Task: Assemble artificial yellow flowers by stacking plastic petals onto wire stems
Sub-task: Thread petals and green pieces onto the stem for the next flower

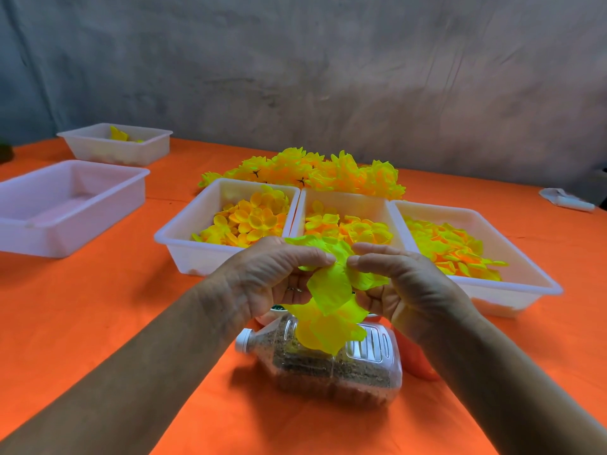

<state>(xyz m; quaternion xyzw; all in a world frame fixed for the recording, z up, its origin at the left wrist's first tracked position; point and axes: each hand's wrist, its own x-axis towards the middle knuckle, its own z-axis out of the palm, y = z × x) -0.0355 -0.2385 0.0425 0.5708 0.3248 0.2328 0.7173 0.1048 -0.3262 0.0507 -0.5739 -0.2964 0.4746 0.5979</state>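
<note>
A cluster of bright yellow petals (331, 290) hangs between my two hands above the table. My left hand (272, 277) pinches the petals from the left with thumb and curled fingers. My right hand (400, 284) pinches them from the right, fingertips almost meeting the left ones. The wire stem is hidden by petals and fingers. Three white trays stand just beyond: the left tray (184, 238) holds round yellow petals, the middle tray (345, 198) orange-yellow ones, the right tray (525, 274) pointed ones. Finished yellow flowers (328, 172) lie heaped behind the trays.
A clear plastic jug (328, 362) filled with brown grains lies on its side under my hands on the orange tablecloth (115, 307). An empty white bin (65, 205) and a smaller bin (115, 142) with a few petals stand at the left. A white object (565, 198) lies far right.
</note>
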